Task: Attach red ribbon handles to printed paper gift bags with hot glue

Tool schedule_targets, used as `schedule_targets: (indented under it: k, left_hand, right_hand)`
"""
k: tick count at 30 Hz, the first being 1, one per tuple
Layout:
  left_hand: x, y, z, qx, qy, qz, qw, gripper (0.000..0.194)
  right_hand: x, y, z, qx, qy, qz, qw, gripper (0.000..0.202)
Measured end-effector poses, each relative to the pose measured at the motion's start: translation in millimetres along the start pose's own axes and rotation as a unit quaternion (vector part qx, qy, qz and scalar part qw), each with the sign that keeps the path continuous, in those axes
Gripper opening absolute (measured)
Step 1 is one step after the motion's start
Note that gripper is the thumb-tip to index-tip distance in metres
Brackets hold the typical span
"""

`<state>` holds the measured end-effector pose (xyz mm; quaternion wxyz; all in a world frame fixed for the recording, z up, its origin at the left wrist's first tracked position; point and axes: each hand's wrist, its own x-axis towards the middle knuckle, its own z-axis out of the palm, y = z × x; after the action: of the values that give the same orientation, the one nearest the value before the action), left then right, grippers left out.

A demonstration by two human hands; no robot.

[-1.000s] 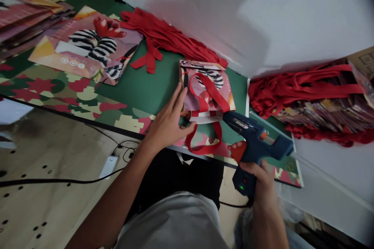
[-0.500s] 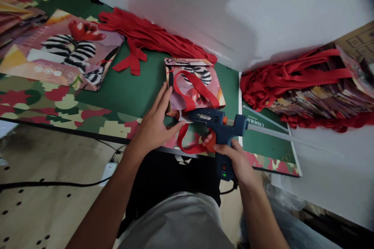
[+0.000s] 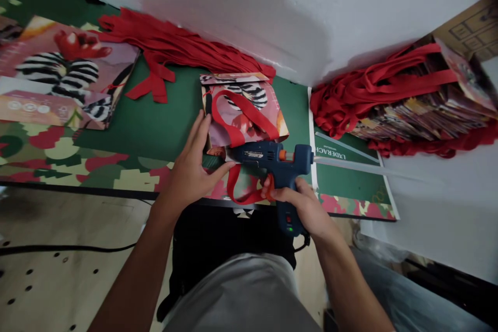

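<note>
My right hand [image 3: 305, 202] is wrapped around a blue glue gun [image 3: 290, 166], with fingers at its orange trigger. A long clear glue stick [image 3: 350, 164] juts from its back, and a green light glows on the handle. The nozzle points left, at the near edge of a small printed paper bag [image 3: 274, 109] lying flat. My left hand [image 3: 190, 171] has its fingers stretched along the bag's left side, the thumb apart and close to the nozzle. One red ribbon handle [image 3: 218, 111] lies over the bag; another red ribbon loop [image 3: 247, 200] hangs below it. The nozzle tip is partly hidden.
A pile of red ribbons [image 3: 187, 44] lies along the back wall. To the left are flat printed bags [image 3: 50, 93]; at the right stands a row of bags with red handles [image 3: 408, 119]. The green table [image 3: 155, 124] has a patterned front edge. A cable [image 3: 70, 249] crosses below.
The view has shifted a little, so the table things sit further left. Both hands and the glue gun keep nearly the same place at the bag's near edge.
</note>
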<state>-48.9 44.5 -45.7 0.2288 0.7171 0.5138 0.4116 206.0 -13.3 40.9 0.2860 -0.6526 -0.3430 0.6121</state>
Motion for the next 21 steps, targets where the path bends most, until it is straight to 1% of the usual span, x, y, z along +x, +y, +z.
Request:
schedule_targets:
  k: [3,6,12,18,21]
  left_hand:
    - [0,1,-0.5,0.002,-0.002,-0.002,1.000,0.106]
    - [0,2,-1.2,0.003,-0.006,-0.002,1.000,0.105]
    - [0,1,-0.6,-0.005,-0.002,0.001,1.000,0.104]
    - [-1,0,-0.5,-0.007,-0.004,-0.004,1.000,0.106]
    - [-1,1,-0.4,-0.008,-0.002,-0.001,1.000,0.106]
  right_hand:
    - [-1,-4,2,0.000,-0.012,-0.008,1.000,0.023]
    - [-1,-6,4,0.001,-0.018,-0.016,1.000,0.022]
    - [-3,-3,2,-0.038,0.024,-0.001,0.999,0.025]
    - [-4,-4,-5,-0.056,0.021,-0.038,0.997,0.018]
    - [-4,-5,-9,-0.087,0.052,-0.037,0.994,0.018]
